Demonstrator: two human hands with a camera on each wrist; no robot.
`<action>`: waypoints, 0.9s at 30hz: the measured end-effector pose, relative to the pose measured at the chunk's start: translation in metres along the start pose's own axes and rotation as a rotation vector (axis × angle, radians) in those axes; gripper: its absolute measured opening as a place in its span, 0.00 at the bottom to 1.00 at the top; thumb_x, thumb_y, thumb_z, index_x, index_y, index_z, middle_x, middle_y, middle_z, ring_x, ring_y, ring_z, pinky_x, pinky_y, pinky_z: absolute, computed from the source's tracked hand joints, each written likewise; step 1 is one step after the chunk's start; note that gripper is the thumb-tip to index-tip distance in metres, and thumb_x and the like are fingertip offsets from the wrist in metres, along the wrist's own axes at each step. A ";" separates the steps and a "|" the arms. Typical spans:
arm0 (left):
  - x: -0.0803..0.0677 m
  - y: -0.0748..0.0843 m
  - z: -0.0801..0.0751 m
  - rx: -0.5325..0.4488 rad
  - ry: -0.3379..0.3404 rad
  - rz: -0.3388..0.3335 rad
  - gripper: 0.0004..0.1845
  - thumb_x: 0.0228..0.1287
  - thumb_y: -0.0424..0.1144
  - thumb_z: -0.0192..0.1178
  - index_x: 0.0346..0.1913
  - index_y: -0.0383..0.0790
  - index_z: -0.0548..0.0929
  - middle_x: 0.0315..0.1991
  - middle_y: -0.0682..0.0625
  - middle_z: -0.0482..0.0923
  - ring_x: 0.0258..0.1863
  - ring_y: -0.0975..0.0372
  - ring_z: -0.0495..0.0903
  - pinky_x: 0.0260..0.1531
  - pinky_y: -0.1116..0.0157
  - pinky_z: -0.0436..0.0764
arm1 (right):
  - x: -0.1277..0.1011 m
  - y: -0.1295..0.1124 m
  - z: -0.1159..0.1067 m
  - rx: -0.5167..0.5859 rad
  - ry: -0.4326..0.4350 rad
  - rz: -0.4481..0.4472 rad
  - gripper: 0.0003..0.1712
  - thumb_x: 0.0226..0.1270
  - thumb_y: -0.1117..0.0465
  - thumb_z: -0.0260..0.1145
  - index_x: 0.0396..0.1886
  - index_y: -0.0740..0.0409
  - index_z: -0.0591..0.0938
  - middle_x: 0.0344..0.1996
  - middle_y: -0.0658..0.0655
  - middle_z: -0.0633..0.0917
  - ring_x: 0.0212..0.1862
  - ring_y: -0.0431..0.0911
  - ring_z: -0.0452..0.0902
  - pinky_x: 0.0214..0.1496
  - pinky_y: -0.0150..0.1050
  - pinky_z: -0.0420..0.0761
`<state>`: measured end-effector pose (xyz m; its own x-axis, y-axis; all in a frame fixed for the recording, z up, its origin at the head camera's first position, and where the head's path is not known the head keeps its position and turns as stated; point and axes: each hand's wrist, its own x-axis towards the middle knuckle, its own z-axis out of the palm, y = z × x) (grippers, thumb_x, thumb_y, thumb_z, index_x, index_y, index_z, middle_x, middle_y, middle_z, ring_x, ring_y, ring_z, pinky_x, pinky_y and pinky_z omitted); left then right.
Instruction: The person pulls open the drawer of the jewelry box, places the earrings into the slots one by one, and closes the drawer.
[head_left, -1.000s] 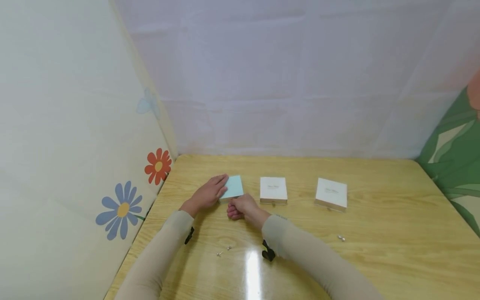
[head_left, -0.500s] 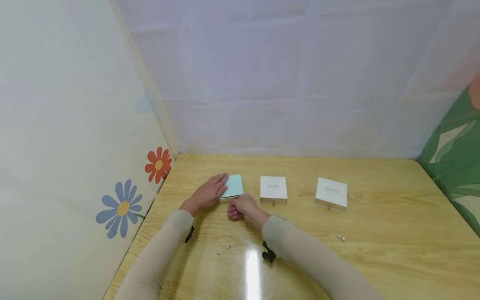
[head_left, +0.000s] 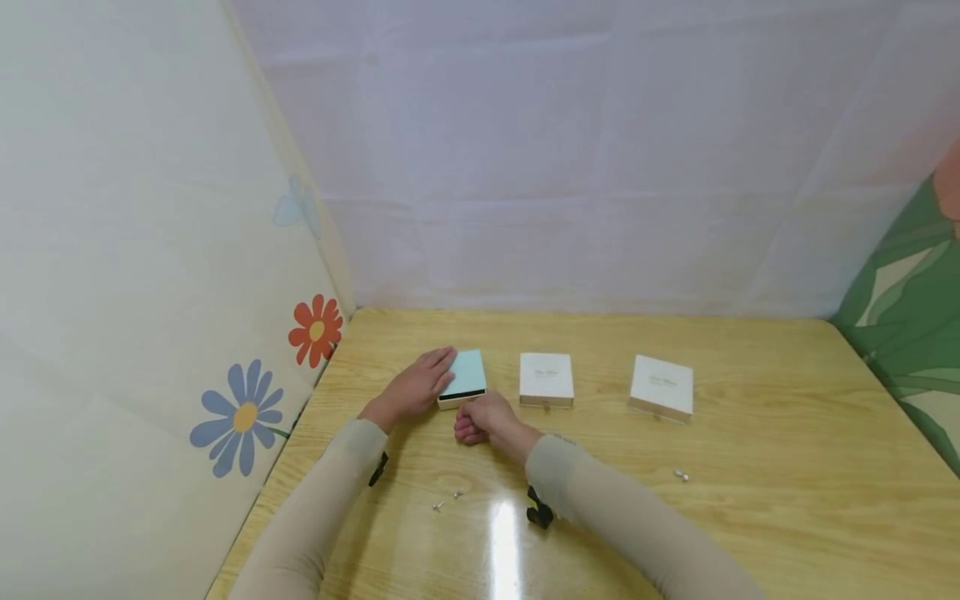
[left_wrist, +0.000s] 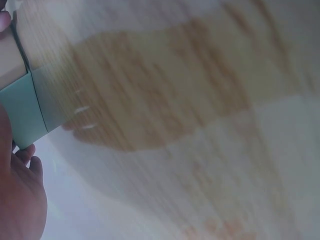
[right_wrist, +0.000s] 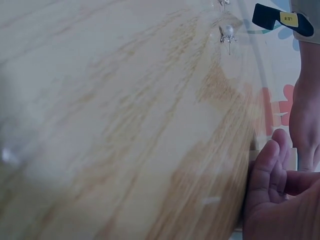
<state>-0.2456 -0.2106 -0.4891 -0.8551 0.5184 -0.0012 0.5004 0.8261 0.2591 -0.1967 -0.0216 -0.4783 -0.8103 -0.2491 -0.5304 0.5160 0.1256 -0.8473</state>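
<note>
A glossy wooden table (head_left: pixel 750 517) fills the lower frame, flower-print walls around. The mint box (head_left: pixel 467 377) is pressed flat by the left hand (head_left: pixel 417 387); the right hand (head_left: pixel 486 417) is curled at its front edge, grip can't be told.

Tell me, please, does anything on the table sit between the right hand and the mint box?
Nothing visible does. The right hand lies curled at the near edge of the mint box, while the left hand rests on the box's left side.

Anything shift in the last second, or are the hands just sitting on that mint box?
A dark gap now shows along the mint box's near edge, beside the right hand; its drawer seems to have slid out slightly. The left hand still rests on it. Both white boxes stayed put.
</note>
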 end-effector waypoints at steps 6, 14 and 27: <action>0.000 0.000 -0.001 -0.002 -0.005 -0.005 0.31 0.85 0.47 0.37 0.80 0.33 0.52 0.80 0.39 0.52 0.79 0.46 0.52 0.79 0.50 0.53 | -0.002 0.002 0.000 -0.014 0.001 0.005 0.12 0.71 0.71 0.57 0.39 0.73 0.85 0.19 0.55 0.85 0.19 0.41 0.83 0.25 0.32 0.86; 0.000 -0.001 0.001 -0.011 -0.019 -0.020 0.31 0.85 0.48 0.35 0.81 0.35 0.51 0.81 0.40 0.51 0.80 0.48 0.51 0.79 0.51 0.52 | -0.005 0.004 0.001 -0.025 0.008 -0.011 0.12 0.69 0.70 0.57 0.40 0.74 0.85 0.18 0.54 0.85 0.19 0.40 0.83 0.24 0.33 0.86; 0.000 0.000 -0.001 -0.027 -0.032 -0.037 0.31 0.85 0.49 0.35 0.81 0.36 0.51 0.81 0.41 0.50 0.80 0.48 0.50 0.79 0.51 0.51 | -0.013 0.008 0.000 -0.034 0.017 -0.001 0.11 0.71 0.69 0.58 0.37 0.71 0.86 0.20 0.57 0.87 0.19 0.41 0.83 0.25 0.33 0.87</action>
<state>-0.2453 -0.2109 -0.4880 -0.8680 0.4948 -0.0419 0.4645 0.8389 0.2839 -0.1818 -0.0173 -0.4786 -0.8153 -0.2329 -0.5301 0.5061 0.1583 -0.8478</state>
